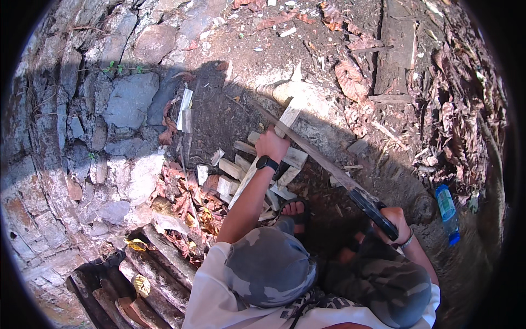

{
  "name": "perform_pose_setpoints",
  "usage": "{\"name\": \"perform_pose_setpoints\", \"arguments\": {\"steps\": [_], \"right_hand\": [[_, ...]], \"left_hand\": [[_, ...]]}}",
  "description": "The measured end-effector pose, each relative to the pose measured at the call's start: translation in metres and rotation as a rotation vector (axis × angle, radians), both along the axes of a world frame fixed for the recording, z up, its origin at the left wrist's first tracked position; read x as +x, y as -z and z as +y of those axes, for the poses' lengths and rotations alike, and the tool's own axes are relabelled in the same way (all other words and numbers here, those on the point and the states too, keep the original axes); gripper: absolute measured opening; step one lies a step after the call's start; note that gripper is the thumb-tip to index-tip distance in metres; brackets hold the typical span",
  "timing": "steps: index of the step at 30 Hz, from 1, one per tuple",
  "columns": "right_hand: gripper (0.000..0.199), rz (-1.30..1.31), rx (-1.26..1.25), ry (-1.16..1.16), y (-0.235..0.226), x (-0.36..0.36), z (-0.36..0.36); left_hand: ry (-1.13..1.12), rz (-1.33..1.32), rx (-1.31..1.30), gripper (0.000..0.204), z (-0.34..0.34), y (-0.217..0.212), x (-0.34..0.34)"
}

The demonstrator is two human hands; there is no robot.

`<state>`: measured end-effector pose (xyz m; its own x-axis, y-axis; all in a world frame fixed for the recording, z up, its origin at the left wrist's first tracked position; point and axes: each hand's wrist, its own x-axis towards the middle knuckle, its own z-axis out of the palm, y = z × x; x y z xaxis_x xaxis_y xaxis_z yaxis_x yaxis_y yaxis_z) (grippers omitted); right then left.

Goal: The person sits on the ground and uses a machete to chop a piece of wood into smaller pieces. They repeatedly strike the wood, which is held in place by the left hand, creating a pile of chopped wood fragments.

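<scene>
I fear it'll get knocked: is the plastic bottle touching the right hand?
Apart: the head view shows a plain gap between right hand and plastic bottle.

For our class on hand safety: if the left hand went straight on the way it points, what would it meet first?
Beyond the wood strip it grips, the left hand would probably meet the long blade first, though depth is unclear.

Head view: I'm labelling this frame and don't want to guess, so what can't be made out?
All in the head view:
Wooden stick: middle covered by the left hand.
Machete: part of its grip covered by the right hand.
Right foot: mostly lost in shadow.
Bottle: label print too small.
Stacked curved pieces: cut off by the lower edge.
</scene>
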<state>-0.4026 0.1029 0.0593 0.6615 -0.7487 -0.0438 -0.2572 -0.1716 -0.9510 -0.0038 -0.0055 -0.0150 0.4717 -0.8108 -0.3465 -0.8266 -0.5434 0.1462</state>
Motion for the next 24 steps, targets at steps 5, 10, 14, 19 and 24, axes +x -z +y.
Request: {"name": "perform_pose_setpoints", "arguments": {"steps": [5, 10, 14, 19, 24], "right_hand": [[0.018, -0.131, -0.031, 0.075, 0.013, 0.103, -0.040], [0.016, -0.025, 0.011, -0.021, 0.032, 0.010, 0.004], [0.015, 0.011, 0.028, 0.045, 0.001, -0.015, 0.023], [0.015, -0.122, -0.008, -0.001, 0.006, 0.090, -0.052], [0.016, -0.086, -0.029, 0.039, 0.022, 0.071, -0.021]], "left_hand": [[0.179, -0.006, 0.117, 0.048, 0.004, 0.008, 0.013], [-0.010, -0.017, 0.015, 0.048, -0.002, -0.002, 0.007], [-0.015, 0.020, -0.019, 0.049, 0.000, -0.003, 0.003], [0.057, 0.004, 0.016, 0.044, -0.001, 0.009, 0.007], [0.059, 0.018, 0.072, 0.043, 0.003, 0.013, 0.015]]}}
